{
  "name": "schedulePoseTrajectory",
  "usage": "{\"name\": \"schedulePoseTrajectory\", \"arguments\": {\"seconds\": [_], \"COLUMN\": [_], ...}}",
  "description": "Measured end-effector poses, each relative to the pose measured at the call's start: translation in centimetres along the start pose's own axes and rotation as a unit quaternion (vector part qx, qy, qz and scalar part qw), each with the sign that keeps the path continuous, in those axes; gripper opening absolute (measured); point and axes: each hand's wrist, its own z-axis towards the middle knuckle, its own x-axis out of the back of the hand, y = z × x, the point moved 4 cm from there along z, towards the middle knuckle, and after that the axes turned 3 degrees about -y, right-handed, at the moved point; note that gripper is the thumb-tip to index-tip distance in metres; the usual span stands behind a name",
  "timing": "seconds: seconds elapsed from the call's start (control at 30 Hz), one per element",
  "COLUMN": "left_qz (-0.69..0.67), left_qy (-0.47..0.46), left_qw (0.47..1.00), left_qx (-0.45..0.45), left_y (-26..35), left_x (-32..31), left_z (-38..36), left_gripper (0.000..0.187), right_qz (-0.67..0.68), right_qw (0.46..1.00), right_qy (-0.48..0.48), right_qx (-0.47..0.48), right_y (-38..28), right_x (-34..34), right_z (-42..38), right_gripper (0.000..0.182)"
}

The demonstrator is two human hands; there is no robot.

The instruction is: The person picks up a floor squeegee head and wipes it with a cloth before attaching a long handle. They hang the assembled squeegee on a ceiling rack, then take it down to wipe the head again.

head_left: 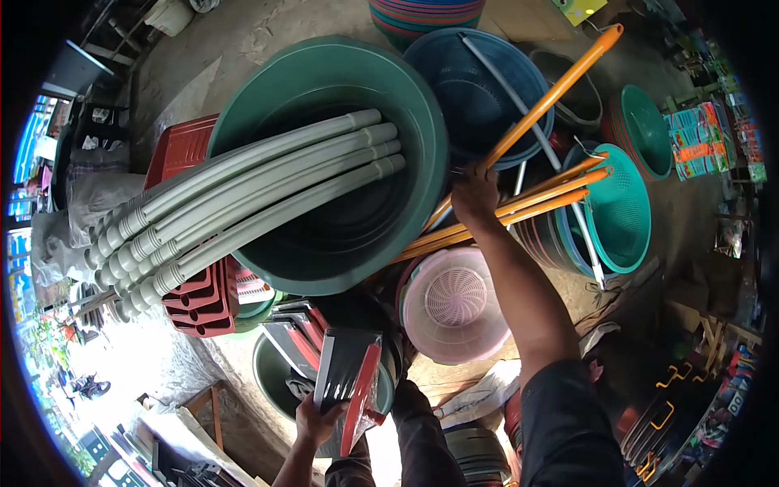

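A grey, worn floor (243, 36) is flooded with daylight at the lower left, where detail is mostly lost to glare. Along the right edge, brightly printed packets (698, 142) are displayed, perhaps on racks, in dimmer light.

Grey tubes (268, 183) rested across the large green tub (324, 69); a pink basket (457, 304) was positioned nearby.

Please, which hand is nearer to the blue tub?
Right: the right hand is by the blue tub, on an orange pole; the left hand is farther, holding a pack.
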Motion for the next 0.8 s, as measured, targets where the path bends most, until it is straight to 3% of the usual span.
{"name": "schedulePoseTrajectory", "arguments": {"seconds": [0.03,0.07,0.2,0.43,0.5,0.73,0.8], "left_qz": [-0.002,-0.006,-0.030,-0.015,-0.018,-0.025,-0.034], "left_qy": [0.002,0.006,0.008,0.000,-0.006,0.022,0.039], "left_qw": [1.000,1.000,0.999,0.999,1.000,0.999,0.999], "left_qx": [0.003,0.002,0.014,0.030,0.021,0.009,-0.008], "left_y": [-0.1,-0.2,-1.2,-1.3,-0.9,-0.4,0.8], "left_x": [0.0,-0.1,-0.7,-0.8,-0.8,0.5,1.4], "left_z": [0.1,0.2,0.9,1.3,1.5,0.3,-0.3], "left_gripper": [0.041,0.044,0.047,0.046,0.046,0.044,0.042], "right_qz": [-0.034,-0.003,0.026,0.020,0.025,0.061,0.100], "right_qw": [0.998,1.000,0.998,0.990,0.973,0.972,0.952], "right_qy": [-0.035,0.015,0.025,-0.121,-0.212,-0.185,-0.256], "right_qx": [0.027,0.003,0.056,0.072,0.082,0.130,0.133], "right_y": [-0.3,-0.5,-0.7,0.9,1.3,3.2,4.0], "right_x": [-0.2,-0.4,-3.7,-7.1,-7.6,-6.2,-3.1], "right_z": [0.2,0.1,-2.5,-4.3,-3.8,-3.6,-3.5], "right_gripper": [0.021,0.020,0.022,0.034,0.033,0.029,0.028]}}
